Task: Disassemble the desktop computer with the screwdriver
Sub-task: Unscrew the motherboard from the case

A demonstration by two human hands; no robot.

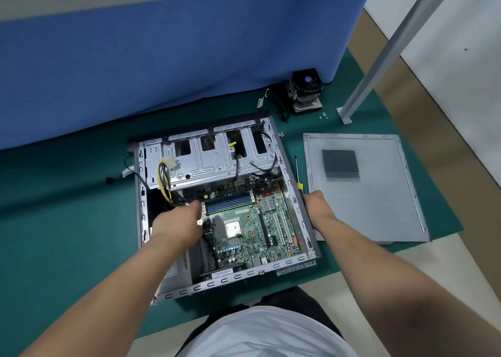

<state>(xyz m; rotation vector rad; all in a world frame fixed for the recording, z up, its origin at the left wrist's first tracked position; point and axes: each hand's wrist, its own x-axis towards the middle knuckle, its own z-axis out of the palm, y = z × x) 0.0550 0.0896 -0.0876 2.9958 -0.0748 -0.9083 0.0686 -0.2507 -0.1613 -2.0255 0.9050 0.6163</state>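
Note:
An open desktop computer case lies on its side on a green mat. Its green motherboard shows a bare CPU socket and RAM sticks. My left hand reaches inside the case, its fingers at the left end of the RAM slots beside the yellow-and-black power cables; I cannot see what the fingertips hold. My right hand grips the case's right wall. The screwdriver, yellow-handled, lies on the mat just right of the case, partly behind my right hand.
The removed grey side panel lies to the right of the case. A CPU cooler with fan and its cable stands at the back near loose screws. A blue partition rises behind; a metal post stands right.

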